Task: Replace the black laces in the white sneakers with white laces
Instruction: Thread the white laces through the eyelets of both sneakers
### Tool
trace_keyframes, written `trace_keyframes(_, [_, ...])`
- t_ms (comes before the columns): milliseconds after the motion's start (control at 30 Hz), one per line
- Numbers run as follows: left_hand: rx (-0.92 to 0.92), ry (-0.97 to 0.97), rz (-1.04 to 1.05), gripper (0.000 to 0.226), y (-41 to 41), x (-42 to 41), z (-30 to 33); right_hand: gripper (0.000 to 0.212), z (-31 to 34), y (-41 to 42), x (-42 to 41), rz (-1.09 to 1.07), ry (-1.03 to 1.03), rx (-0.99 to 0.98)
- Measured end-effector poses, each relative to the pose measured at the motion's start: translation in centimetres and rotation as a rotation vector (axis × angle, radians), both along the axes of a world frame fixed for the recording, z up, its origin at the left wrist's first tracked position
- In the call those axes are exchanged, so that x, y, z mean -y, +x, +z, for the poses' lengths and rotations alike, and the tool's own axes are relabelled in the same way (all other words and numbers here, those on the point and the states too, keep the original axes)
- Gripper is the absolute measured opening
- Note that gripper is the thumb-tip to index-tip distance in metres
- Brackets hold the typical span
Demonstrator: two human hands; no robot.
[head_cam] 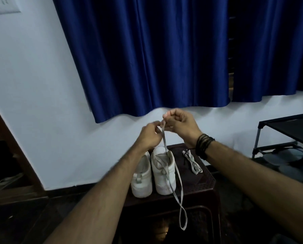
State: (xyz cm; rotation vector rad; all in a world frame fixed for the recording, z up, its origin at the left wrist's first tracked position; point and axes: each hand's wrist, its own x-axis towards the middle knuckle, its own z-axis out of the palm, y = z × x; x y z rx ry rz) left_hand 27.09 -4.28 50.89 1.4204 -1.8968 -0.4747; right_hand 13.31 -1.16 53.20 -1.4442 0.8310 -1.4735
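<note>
Both hands lift a white lace above two white sneakers on a dark stool.

The left hand [150,133] and right hand [180,125] pinch the white lace [164,140] rising from the right sneaker [164,173]; the left sneaker [142,180] stands beside it on the dark stool [200,184], before a white wall [41,103] and blue curtain [147,59].

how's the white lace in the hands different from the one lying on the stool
The held white lace is drawn out long, running from both hands, left hand and right hand, down into the right sneaker, with a loop hanging past the stool edge. The spare white lace lies folded in a loose bundle on the stool, untouched, beside that sneaker. Both look white and flat.
</note>
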Motion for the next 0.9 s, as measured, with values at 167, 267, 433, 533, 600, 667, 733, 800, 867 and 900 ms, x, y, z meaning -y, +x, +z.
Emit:
trace_keyframes(167, [0.060,0.205,-0.077,0.023,0.7,-0.6,-3.6,0.009,1.8,1.7,-0.8,0.062,-0.150,-0.130])
trace_keyframes(267, [-0.280,0.211,0.021,0.036,1.1,-0.1,-4.1,0.016,-1.8,1.1,0.5,-0.179,-0.117,-0.350])
trace_keyframes(433, [-0.326,0.122,0.103,0.047,1.8,0.4,-2.3,0.017,-11.5,0.1,-0.3,-0.368,-0.034,-0.792])
trace_keyframes(533, [-0.408,0.077,0.122,0.049,1.7,0.4,-0.8,0.032,-13.3,0.2,-1.4,-0.373,-0.184,-0.867])
trace_keyframes(600, [-0.485,0.028,0.146,0.048,1.8,0.5,0.3,0.033,-13.4,-0.1,-1.5,-0.378,-0.234,-0.904])
trace_keyframes(667, [-0.561,-0.025,0.167,0.051,2.2,0.7,1.7,0.021,-13.4,-0.4,-1.4,-0.365,-0.241,-1.002])
trace_keyframes(733, [-0.617,-0.088,0.185,0.052,2.5,0.5,3.6,0.020,-13.3,-0.3,-1.2,-0.391,-0.211,-1.050])
trace_keyframes(800, [-0.644,-0.161,0.192,0.050,2.7,0.0,6.0,0.022,-13.0,0.0,-1.2,-0.422,-0.207,-1.088])
trace_keyframes(867, [-0.643,-0.239,0.186,0.049,2.7,-0.8,8.6,0.025,-12.8,0.3,-1.4,-0.483,-0.225,-1.153])
trace_keyframes(900, [-0.645,-0.278,0.182,0.049,2.6,-1.3,9.9,0.027,-12.7,0.5,-1.6,-0.536,-0.275,-1.209])
